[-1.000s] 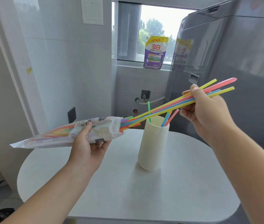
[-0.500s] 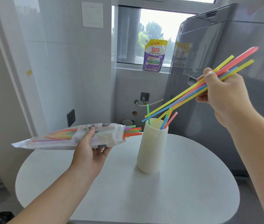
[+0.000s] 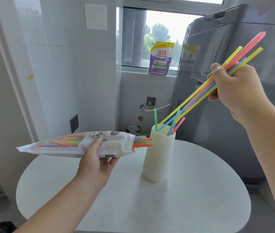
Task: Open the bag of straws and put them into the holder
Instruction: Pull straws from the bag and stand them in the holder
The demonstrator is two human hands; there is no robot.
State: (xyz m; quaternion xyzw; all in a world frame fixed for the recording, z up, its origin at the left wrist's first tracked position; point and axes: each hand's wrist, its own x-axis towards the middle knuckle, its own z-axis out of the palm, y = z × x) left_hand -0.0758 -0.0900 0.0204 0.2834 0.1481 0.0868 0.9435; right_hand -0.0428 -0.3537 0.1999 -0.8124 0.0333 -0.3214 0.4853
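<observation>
Our right hand (image 3: 237, 91) pinches a straw bundle (image 3: 205, 92) near its top; long axis slants down-left, lower tips just entering the holder (image 3: 158, 157). Left hand (image 3: 98, 163) grips the open bag (image 3: 76, 145), beside the holder.

straws (image 3: 155, 118) crowd holder (image 3: 158, 157) mouth, bag (image 3: 76, 143) close left

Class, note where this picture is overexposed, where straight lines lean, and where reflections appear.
Head view: sky in the window is blown white; the wide lens tilts the left wall edge; the grey appliance mirrors the detergent pouch.
</observation>
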